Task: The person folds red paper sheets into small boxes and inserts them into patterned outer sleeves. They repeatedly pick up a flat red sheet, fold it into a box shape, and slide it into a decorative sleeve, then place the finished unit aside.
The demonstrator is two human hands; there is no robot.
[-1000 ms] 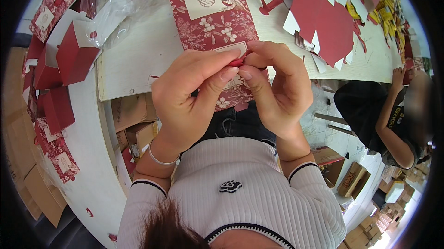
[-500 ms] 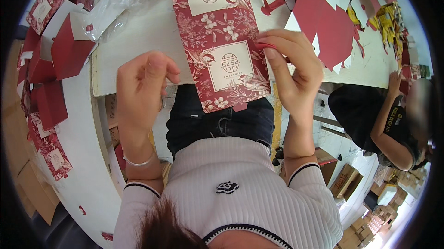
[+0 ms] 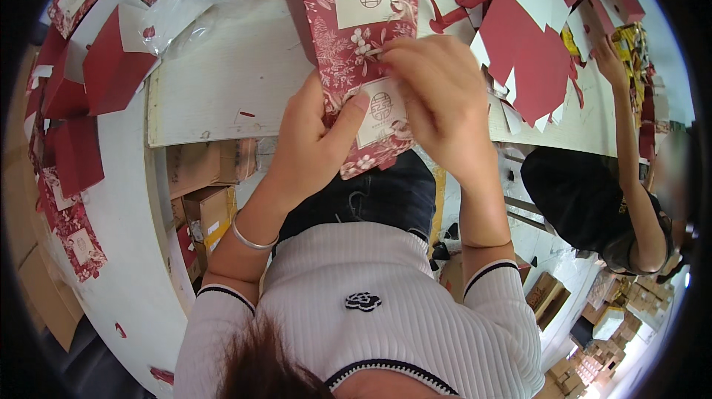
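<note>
A long red printed cardboard piece [image 3: 366, 43], patterned with pale flowers and carrying cream squares, stands tilted over the table's front edge above my lap. At its left edge my left hand [image 3: 315, 136] grips it, the thumb lying across the lower cream square. My right hand [image 3: 445, 95] is over its right side, fingers bent and pressed together at the printed face. A bit of red shows by those fingertips, but what they pinch is hidden and slightly blurred.
Clear plastic wrap [image 3: 189, 10] and red folded boxes [image 3: 115, 61] are on the left. Red ribbons [image 3: 463, 6] and red-and-white card pieces [image 3: 523, 58] cover the right of the white table [image 3: 222, 95]. A co-worker [image 3: 593, 199] reaches across at far right; cartons [image 3: 208, 213] sit below.
My left hand has moved right and taken hold of the cardboard's left edge. My right hand has moved left over its face. The cardboard has tilted and shifted right. The co-worker's arm has reached farther.
</note>
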